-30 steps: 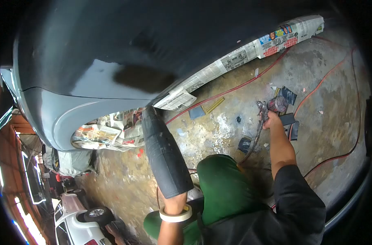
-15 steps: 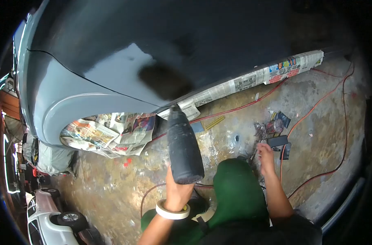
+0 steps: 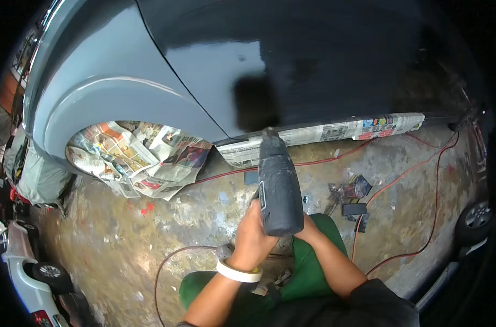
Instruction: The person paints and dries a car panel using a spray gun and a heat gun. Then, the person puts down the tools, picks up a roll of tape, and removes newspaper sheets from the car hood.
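Note:
My left hand (image 3: 254, 233) is closed round the grip of a black heat gun (image 3: 280, 188), whose narrow nozzle points up at the lower edge of a dark, glossy car door (image 3: 335, 71). A roll of masking tape (image 3: 239, 272) sits round my left wrist. My right hand (image 3: 309, 231) is just behind the heat gun's rear end; its fingers are hidden by the tool, so I cannot see whether they grip it. Newspaper masking (image 3: 308, 134) runs along the sill below the door. More newspaper (image 3: 144, 155) covers the wheel arch of the grey fender (image 3: 114, 60).
A red hose (image 3: 324, 161) crosses the stained concrete floor (image 3: 112, 229), and an orange cable (image 3: 362, 218) lies further right. Dark sanding blocks (image 3: 354, 209) and small items lie near my knee. Other cars (image 3: 27, 272) stand at the left.
My right hand has moved left from beside my knee to behind the heat gun. The camera view has shifted, and the heat gun appears further right and slightly higher.

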`<state>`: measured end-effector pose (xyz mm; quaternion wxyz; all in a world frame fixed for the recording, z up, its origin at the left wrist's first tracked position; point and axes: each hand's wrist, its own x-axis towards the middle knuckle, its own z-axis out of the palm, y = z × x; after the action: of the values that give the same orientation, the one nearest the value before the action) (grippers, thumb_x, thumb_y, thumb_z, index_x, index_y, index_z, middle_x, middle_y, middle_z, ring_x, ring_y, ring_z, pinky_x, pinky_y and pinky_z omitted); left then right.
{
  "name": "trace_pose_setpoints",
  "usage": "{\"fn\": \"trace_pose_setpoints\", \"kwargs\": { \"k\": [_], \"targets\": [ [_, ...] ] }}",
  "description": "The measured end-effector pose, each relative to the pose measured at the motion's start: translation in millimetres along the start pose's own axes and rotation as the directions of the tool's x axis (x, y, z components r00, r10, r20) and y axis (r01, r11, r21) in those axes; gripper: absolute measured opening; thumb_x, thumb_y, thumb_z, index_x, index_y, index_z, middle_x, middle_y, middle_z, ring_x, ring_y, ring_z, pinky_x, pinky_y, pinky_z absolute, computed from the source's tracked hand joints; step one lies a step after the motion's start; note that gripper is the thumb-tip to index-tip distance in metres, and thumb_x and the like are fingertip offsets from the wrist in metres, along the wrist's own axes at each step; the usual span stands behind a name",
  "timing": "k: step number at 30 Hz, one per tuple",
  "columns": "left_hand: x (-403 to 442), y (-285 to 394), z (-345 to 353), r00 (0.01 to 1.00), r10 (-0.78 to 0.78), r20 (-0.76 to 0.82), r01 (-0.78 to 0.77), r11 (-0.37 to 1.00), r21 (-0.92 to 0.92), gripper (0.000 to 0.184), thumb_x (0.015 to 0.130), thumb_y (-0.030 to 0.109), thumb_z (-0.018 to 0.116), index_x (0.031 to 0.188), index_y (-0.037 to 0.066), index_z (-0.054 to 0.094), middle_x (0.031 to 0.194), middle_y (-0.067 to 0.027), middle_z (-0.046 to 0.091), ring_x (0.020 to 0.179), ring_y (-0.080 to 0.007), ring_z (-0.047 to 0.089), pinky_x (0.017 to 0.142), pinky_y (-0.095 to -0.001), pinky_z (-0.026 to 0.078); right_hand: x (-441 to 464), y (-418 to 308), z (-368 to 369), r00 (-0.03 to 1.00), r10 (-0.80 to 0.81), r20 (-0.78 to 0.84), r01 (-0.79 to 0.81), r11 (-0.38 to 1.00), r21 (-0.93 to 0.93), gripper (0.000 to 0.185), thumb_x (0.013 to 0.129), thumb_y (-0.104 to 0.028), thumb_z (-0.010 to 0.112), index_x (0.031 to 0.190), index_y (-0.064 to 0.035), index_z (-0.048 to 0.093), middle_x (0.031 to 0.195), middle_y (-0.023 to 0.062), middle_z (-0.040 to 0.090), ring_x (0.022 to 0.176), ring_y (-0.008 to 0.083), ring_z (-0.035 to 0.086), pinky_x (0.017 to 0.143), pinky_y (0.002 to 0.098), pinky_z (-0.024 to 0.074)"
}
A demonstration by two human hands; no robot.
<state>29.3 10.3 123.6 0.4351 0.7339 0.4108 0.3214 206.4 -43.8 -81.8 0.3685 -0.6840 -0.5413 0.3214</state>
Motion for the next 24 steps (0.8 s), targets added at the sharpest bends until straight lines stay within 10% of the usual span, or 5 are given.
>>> {"fn": "trace_pose_setpoints", "kwargs": {
  "k": [7,12,15,18,24],
  "targets": [
    [-5,-16,-5,0.999,0.042,-0.012,-0.042,0.999,0.006,0.051,0.074,0.012,0.081,0.115,-0.003,0.054,0.105,-0.0265,0.062,0.102,-0.0454,0.062,0.084,-0.0463,0.051,14,-13,-5,0.940,0.316,-0.131,-0.204,0.825,0.527,0.011,0.093,-0.008,0.056,0.100,-0.0016,0.061,0.086,0.0050,0.063,0.075,0.0123,0.060,0.068,0.0299,0.0500],
    [2,-21,-14,0.981,0.172,-0.092,-0.179,0.982,-0.067,0.049,0.078,0.005,0.077,0.123,-0.001,0.057,0.107,-0.0152,0.069,0.099,-0.0281,0.068,0.089,-0.0365,0.052,12,1,4,0.967,0.243,-0.078,-0.195,0.902,0.386,0.014,0.093,-0.008,0.057,0.106,-0.0021,0.060,0.086,0.0048,0.063,0.074,0.0121,0.059,0.065,0.0286,0.0487],
    [-4,-16,-16,1.000,-0.011,0.012,0.013,0.995,-0.097,0.047,0.079,0.006,0.077,0.122,-0.001,0.058,0.108,-0.0153,0.068,0.099,-0.0266,0.067,0.089,-0.0356,0.051,11,-2,0,0.953,0.300,-0.044,-0.254,0.870,0.423,0.015,0.093,-0.007,0.057,0.107,-0.0019,0.060,0.087,0.0045,0.063,0.075,0.0115,0.058,0.066,0.0275,0.0476],
    [-12,-13,-11,0.981,-0.192,0.010,0.192,0.979,-0.063,0.044,0.079,0.007,0.077,0.120,0.000,0.060,0.110,-0.0156,0.068,0.100,-0.0277,0.067,0.089,-0.0357,0.051,12,8,6,0.944,0.331,-0.004,-0.282,0.810,0.515,0.016,0.093,-0.006,0.056,0.108,-0.0015,0.060,0.089,0.0037,0.062,0.076,0.0113,0.057,0.067,0.0267,0.0472],
    [-13,-14,-19,0.990,0.143,-0.005,-0.142,0.990,0.024,0.050,0.072,0.009,0.080,0.113,-0.001,0.053,0.097,-0.0239,0.063,0.094,-0.0459,0.063,0.081,-0.0449,0.051,10,-12,2,0.961,0.277,-0.010,-0.228,0.811,0.540,0.018,0.094,-0.007,0.055,0.110,-0.0007,0.059,0.092,0.0036,0.061,0.076,0.0112,0.056,0.068,0.0269,0.0474]
  ]
}}
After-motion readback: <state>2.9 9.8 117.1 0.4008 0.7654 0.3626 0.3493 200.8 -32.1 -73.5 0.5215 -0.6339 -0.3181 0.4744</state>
